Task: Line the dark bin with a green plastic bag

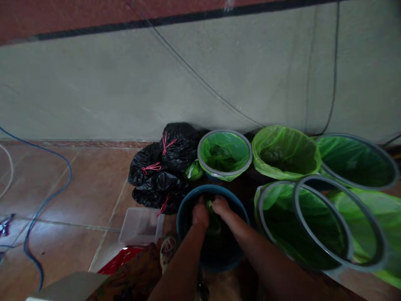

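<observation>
Both my hands reach down into a blue-rimmed bin [182,213] standing between my arms. A small bunch of light green plastic bag [209,204] shows between them, and its lower part fades into the dark inside of the bin. My left hand [200,214] is closed at the left of this bunch, its fingertips partly hidden. From the right, my right hand [220,205] pinches the green plastic with curled fingers. The bin has no grey ring on its rim.
Behind it stands a bin with a green liner and grey ring [224,172]. More lined bins [286,173] are at right, with a loose grey ring [340,261] across one. Tied black bags [180,144], a clear plastic box [140,225] and a blue hose [46,200] lie left.
</observation>
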A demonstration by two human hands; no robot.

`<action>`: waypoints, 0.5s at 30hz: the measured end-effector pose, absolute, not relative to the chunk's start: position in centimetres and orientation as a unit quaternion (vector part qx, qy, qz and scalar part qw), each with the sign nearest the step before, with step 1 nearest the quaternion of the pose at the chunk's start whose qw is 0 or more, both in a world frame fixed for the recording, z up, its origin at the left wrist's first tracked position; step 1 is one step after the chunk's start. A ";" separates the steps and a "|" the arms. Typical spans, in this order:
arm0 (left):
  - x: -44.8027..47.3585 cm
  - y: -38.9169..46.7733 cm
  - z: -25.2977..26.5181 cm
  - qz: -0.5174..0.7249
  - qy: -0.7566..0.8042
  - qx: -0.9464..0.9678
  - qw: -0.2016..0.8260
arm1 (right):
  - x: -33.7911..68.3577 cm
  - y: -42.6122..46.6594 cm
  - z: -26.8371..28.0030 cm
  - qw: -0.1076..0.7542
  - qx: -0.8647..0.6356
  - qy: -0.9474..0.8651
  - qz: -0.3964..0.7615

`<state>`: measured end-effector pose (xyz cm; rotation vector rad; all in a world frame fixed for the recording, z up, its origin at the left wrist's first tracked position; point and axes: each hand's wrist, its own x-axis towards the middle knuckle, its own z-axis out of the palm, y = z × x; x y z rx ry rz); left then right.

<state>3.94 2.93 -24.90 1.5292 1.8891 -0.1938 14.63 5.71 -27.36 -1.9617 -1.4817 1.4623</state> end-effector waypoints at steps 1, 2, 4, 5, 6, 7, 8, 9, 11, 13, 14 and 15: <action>3.6 2.5 -23.8 -0.076 0.731 0.587 0.339 | 14.9 5.6 -26.3 0.133 -0.684 -0.519 0.494; 3.2 2.1 -22.6 -0.072 0.737 0.583 0.333 | 15.1 5.3 -25.2 0.132 -0.688 -0.526 0.483; 2.3 1.2 -20.4 -0.039 0.749 0.579 0.321 | 15.7 4.6 -23.1 0.139 -0.674 -0.559 0.464; 1.9 0.7 -19.4 -0.013 0.752 0.578 0.316 | 16.0 4.2 -22.2 0.141 -0.652 -0.591 0.454; 1.5 0.3 -18.4 0.019 0.753 0.578 0.313 | 16.2 3.7 -21.3 0.137 -0.624 -0.630 0.442; 1.0 -0.1 -17.5 0.054 0.752 0.577 0.314 | 16.4 3.3 -20.6 0.125 -0.594 -0.672 0.425; 0.6 -0.4 -16.8 0.090 0.751 0.573 0.316 | 16.5 2.8 -20.1 0.105 -0.565 -0.712 0.404; 0.1 -0.7 -16.1 0.123 0.752 0.563 0.321 | 16.6 2.4 -19.6 0.080 -0.544 -0.744 0.379; -0.7 -1.1 -15.2 0.178 0.754 0.537 0.335 | 16.5 1.9 -19.0 0.037 -0.539 -0.778 0.322; -1.5 -1.6 -14.6 0.201 0.756 0.517 0.348 | 16.2 1.8 -18.7 0.029 -0.564 -0.775 0.283; -1.8 -1.8 -14.5 0.201 0.758 0.513 0.350 | 16.0 1.9 -18.7 0.050 -0.589 -0.755 0.286; -2.2 -2.0 -14.4 0.196 0.761 0.511 0.349 | 15.9 2.0 -18.6 0.086 -0.617 -0.721 0.304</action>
